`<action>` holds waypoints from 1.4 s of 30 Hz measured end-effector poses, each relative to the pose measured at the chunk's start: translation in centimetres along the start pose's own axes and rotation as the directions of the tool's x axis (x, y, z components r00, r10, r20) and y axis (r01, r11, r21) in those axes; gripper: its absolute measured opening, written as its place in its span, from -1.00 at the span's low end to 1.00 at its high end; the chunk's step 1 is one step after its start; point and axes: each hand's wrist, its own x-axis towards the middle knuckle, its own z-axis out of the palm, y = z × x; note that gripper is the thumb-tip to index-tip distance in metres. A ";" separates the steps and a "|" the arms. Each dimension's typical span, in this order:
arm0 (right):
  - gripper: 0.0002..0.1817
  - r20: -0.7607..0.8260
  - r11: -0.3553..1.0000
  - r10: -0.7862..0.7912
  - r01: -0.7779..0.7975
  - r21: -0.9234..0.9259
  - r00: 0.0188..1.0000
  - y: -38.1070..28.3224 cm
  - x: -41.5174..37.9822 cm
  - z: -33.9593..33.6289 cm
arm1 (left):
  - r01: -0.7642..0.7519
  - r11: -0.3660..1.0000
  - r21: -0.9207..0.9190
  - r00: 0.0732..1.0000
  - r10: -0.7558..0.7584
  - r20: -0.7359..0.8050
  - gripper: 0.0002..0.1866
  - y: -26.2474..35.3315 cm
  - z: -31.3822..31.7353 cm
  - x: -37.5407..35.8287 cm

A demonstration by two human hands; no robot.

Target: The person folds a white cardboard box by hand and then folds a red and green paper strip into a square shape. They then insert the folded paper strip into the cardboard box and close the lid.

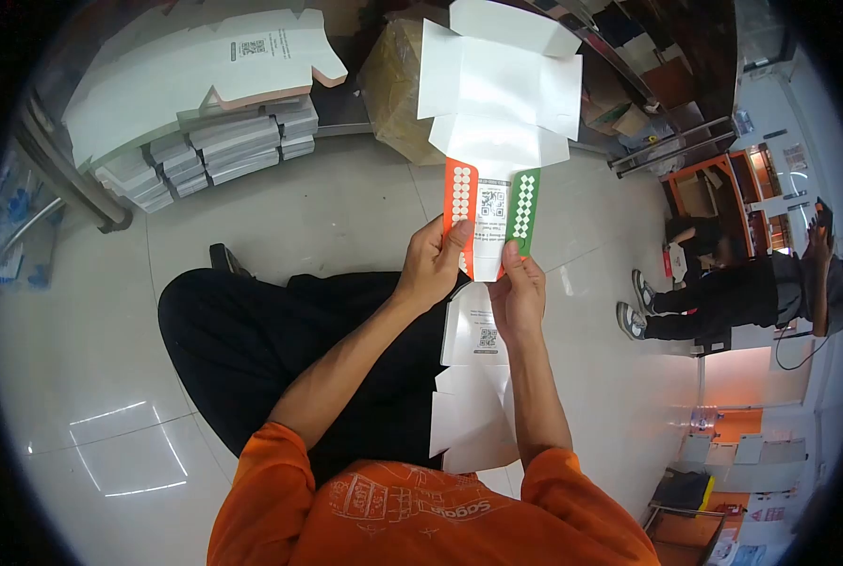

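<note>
A white cardboard sheet [497, 90] is held up in front of me, its upper flaps spread. Its lower end has an orange side panel [460, 189] and a green side panel [526, 203], both folded inward beside a printed code. My left hand [431, 264] pinches the orange side, thumb on top. On the green side, my right hand [520, 288] grips the lower corner with its thumb on the face. Below my hands, another unfolded white cardboard piece [475, 406] with a printed code lies by my lap, partly hidden by my right forearm.
Stacks of flat white cardboard [223, 151] stand at the upper left beside a metal leg [68, 170]. A yellowish wrapped bundle [398, 90] sits behind the held sheet. At the right, another person [723, 297] stands near orange shelves [714, 189].
</note>
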 end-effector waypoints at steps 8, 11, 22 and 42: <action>-0.51 -0.033 0.925 -0.134 0.113 -0.363 0.990 0.6 0.4 -2.3 | 0.046 0.998 -0.044 0.996 -0.043 0.082 -0.61 0.2 0.4 -0.2; -0.54 -0.094 0.828 -0.200 0.116 -0.549 0.975 0.9 -1.1 -1.2 | 0.027 0.999 -0.041 0.998 -0.030 -0.062 -0.62 -1.4 0.9 0.1; -0.55 -0.010 0.953 -0.172 0.164 -0.253 0.985 2.1 -1.4 -1.3 | 0.004 0.972 -0.235 0.991 -0.036 -0.132 -0.66 -0.3 1.1 0.5; -0.66 -0.064 0.495 -0.592 0.299 -0.816 0.804 -2.6 0.2 -1.3 | -0.508 0.710 0.487 0.858 0.465 0.216 -0.36 3.3 2.5 -0.7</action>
